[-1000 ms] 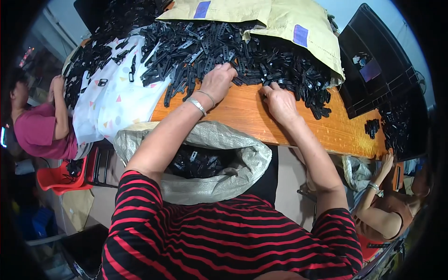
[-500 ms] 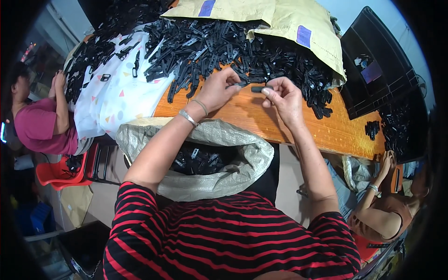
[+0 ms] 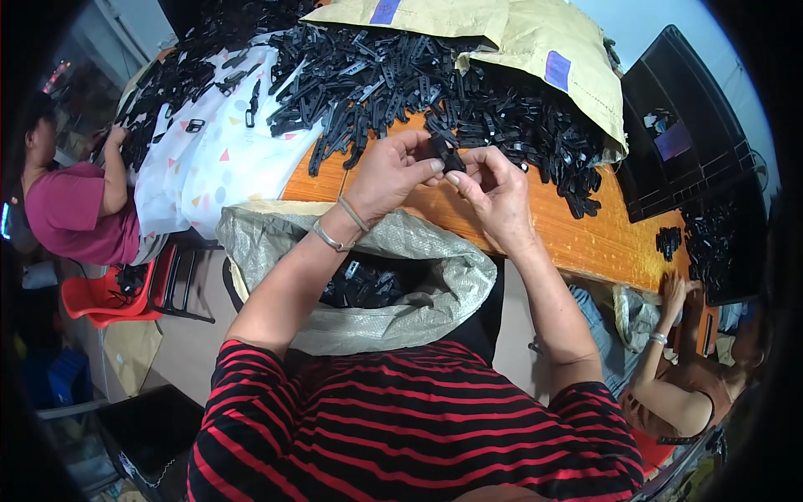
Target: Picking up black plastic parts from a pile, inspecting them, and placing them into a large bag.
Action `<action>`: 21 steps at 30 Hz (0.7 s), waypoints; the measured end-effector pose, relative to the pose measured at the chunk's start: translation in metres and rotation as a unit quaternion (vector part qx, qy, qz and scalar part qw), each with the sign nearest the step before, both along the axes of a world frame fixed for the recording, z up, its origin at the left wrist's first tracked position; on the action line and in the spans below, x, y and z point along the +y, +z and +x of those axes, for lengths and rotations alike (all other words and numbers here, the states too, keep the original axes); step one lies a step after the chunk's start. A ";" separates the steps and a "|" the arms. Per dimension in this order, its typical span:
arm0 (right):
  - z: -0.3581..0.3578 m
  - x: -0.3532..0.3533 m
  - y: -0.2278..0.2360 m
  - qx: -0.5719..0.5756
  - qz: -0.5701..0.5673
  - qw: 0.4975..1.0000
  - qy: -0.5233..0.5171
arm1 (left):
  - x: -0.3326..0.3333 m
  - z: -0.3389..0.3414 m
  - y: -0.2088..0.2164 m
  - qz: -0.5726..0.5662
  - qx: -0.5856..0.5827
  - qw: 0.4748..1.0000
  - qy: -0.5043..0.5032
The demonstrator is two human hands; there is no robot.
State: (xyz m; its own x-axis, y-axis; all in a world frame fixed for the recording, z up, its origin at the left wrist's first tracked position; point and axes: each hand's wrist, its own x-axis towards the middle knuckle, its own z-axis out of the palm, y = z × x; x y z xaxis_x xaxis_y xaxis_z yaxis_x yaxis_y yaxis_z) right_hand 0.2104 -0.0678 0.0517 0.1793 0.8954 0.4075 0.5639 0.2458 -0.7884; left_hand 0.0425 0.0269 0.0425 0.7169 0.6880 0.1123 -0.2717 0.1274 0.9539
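Note:
Over the wooden table's front part, my left hand (image 3: 396, 173) and my right hand (image 3: 496, 194) meet with closed fingertips on a small black plastic part (image 3: 449, 156). Both thumbs press against its near side. Whether it is one piece or two pieces joined, I cannot tell. Just beyond my hands spreads a heap of black plastic parts (image 3: 381, 71), many long and narrow. Below my wrists, an open woven sack (image 3: 456, 289) with a rolled rim holds more black parts (image 3: 368, 284).
Paper sacks (image 3: 544, 42) lie over the heap's far side. A white patterned sheet (image 3: 201, 171) covers the table's left part. At right stands a black bin (image 3: 686, 125). People sit at the left (image 3: 79, 201) and right (image 3: 677, 393). A red chair (image 3: 104, 297) stands at lower left.
My hands have come together, and the pieces they held apart now meet between the fingertips. The person at left has reached an arm toward the parts.

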 end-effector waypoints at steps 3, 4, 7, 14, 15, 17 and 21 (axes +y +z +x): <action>0.004 -0.001 -0.004 0.015 -0.019 1.000 0.008 | -0.002 0.002 -0.001 -0.006 -0.021 1.000 0.001; 0.003 -0.002 -0.001 0.016 -0.022 1.000 0.008 | -0.002 0.002 0.000 0.015 -0.013 1.000 0.009; 0.002 -0.004 0.002 0.014 -0.017 1.000 0.004 | -0.002 0.002 -0.002 0.049 0.002 0.998 0.026; -0.004 -0.007 0.008 -0.016 0.022 1.000 -0.005 | -0.010 0.006 0.002 0.072 0.000 0.996 0.050; -0.004 -0.007 0.009 -0.016 0.022 1.000 -0.005 | -0.010 0.007 0.002 0.072 0.000 0.996 0.050; -0.004 -0.008 0.011 -0.038 0.035 0.999 -0.005 | -0.011 0.007 0.004 0.076 0.006 0.995 0.059; -0.003 -0.005 0.002 -0.009 0.021 1.000 -0.005 | -0.014 0.009 0.000 0.073 -0.006 0.994 0.075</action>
